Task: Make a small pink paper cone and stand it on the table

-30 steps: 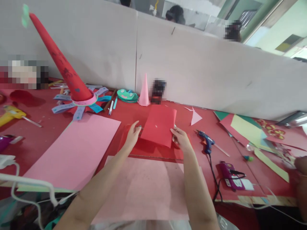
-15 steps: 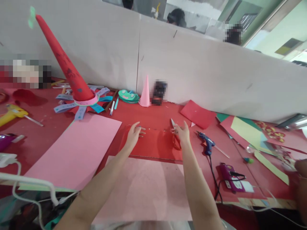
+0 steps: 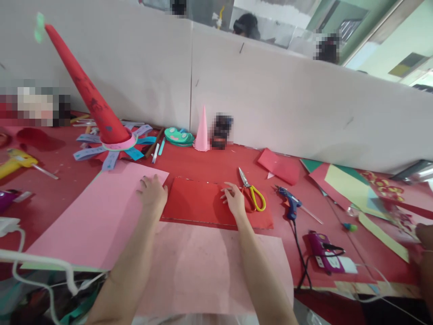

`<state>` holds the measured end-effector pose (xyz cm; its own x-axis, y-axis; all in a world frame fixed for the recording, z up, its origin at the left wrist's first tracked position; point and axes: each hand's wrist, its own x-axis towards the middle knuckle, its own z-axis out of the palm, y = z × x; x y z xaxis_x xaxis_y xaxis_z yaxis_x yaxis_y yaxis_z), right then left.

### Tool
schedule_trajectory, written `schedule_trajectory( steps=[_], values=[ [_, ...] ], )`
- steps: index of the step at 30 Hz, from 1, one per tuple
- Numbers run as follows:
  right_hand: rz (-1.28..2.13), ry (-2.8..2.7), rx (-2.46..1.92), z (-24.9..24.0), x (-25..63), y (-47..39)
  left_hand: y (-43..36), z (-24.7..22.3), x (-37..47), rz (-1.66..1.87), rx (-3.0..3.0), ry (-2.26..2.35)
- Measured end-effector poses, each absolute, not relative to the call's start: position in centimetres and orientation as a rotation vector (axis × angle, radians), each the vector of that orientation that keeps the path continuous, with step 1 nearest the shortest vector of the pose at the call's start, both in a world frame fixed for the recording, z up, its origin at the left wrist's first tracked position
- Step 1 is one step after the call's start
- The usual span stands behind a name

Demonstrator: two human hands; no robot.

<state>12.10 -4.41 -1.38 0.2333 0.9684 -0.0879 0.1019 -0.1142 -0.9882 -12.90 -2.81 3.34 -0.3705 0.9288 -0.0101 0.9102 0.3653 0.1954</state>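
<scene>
My left hand (image 3: pixel 153 193) is over the right edge of a large pink sheet (image 3: pixel 98 216), fingers spread, holding nothing. Above a flat red rectangular piece (image 3: pixel 199 203) is my right hand (image 3: pixel 234 198), empty with its fingers apart. Just right of that hand, yellow-and-red-handled scissors (image 3: pixel 252 194) lie partly on the red piece, blades slightly apart or closed, pointing away from me. Closer to me, a paler pink sheet (image 3: pixel 203 266) hangs over the table's front edge, partly hidden by my forearms.
A tall red cone (image 3: pixel 89 90) with paper strips leans at the left. Behind are a green frog-like cutout (image 3: pixel 179 136) and a small pink cone (image 3: pixel 202 133). A blue glue gun (image 3: pixel 291 203) and a purple box (image 3: pixel 326 255) with cables lie right; a yellow glue gun (image 3: pixel 18 162) lies left.
My left hand has moved left from the red piece to the pink sheet. My right hand has moved left, off the scissors, which now lie uncovered.
</scene>
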Motion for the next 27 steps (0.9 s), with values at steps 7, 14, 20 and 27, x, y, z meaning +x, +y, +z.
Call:
schedule_trajectory(
  steps=[7,14,20,27],
  values=[
    [1.047,-1.084,-1.466,-1.7,12.1,-4.5,-2.7,4.0,-13.8,0.243,1.684,2.441],
    [1.043,-1.098,-1.461,-1.6,12.1,-4.5,-3.1,4.1,-13.4,0.194,1.692,2.443],
    [1.037,-1.096,-1.470,-1.3,11.9,-4.5,-3.1,3.1,-13.7,0.148,1.652,2.531],
    [1.030,-1.093,-1.458,-1.6,11.9,-4.5,-6.3,3.2,-13.9,0.096,1.799,2.468]
  ],
)
